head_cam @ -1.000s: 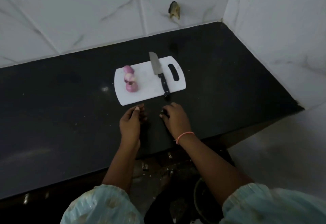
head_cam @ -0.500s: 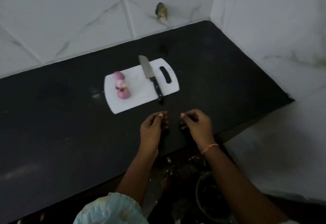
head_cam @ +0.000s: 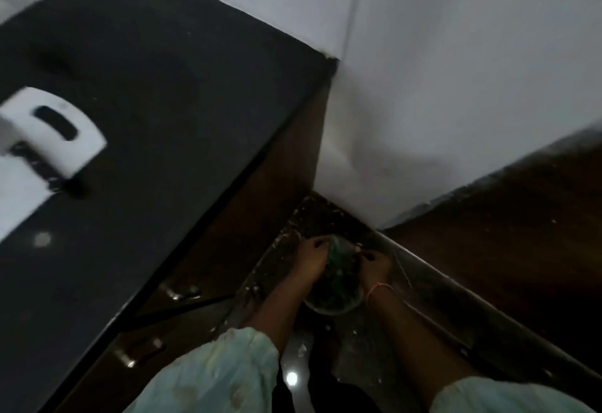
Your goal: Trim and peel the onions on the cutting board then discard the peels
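The view is tilted down to the floor beside the counter. My left hand (head_cam: 312, 259) and my right hand (head_cam: 374, 263) hang side by side over a round dark bin (head_cam: 332, 300) that holds greenish scraps. Both hands have their fingers curled inward over the bin's mouth. A pale scrap of onion peel shows at my right fingertips. What my left fingers hold is lost in the dim light. The white cutting board (head_cam: 65, 142), with the black knife handle (head_cam: 35, 162) lying across it, sits at the far left on the black counter (head_cam: 156, 93). The onions are out of view.
Dark cabinet fronts (head_cam: 254, 191) drop from the counter edge to a littered floor ledge (head_cam: 280, 259). A white wall (head_cam: 456, 87) closes the corner behind the bin. A dark wooden surface (head_cam: 521, 233) runs along the right.
Both hands have left the counter's front edge and dropped to the bin on the floor. The camera has swung down and to the right, so the board has slid to the left edge.
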The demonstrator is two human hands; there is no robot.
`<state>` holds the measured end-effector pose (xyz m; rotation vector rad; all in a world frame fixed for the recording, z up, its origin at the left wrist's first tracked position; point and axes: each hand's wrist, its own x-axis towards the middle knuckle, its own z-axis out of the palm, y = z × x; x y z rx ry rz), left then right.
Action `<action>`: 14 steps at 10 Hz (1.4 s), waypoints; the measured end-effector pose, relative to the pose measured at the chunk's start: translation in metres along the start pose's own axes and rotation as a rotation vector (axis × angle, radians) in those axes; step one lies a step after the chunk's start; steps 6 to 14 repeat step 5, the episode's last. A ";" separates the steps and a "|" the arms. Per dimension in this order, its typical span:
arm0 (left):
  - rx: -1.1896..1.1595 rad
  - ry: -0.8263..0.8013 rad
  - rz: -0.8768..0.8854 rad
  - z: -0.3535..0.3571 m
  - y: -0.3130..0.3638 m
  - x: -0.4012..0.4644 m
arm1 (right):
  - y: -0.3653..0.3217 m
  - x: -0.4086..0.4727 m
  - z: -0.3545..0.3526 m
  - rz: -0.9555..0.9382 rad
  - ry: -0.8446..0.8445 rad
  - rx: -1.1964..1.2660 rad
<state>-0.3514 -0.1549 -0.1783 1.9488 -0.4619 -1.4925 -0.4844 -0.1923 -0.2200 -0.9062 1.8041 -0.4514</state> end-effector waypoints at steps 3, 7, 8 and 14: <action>0.387 0.108 -0.115 0.058 -0.056 0.048 | 0.019 0.016 -0.022 -0.126 0.035 -0.374; 0.471 0.134 -0.066 0.060 -0.051 0.043 | 0.004 0.009 -0.024 -0.095 -0.054 -0.390; 0.471 0.134 -0.066 0.060 -0.051 0.043 | 0.004 0.009 -0.024 -0.095 -0.054 -0.390; 0.471 0.134 -0.066 0.060 -0.051 0.043 | 0.004 0.009 -0.024 -0.095 -0.054 -0.390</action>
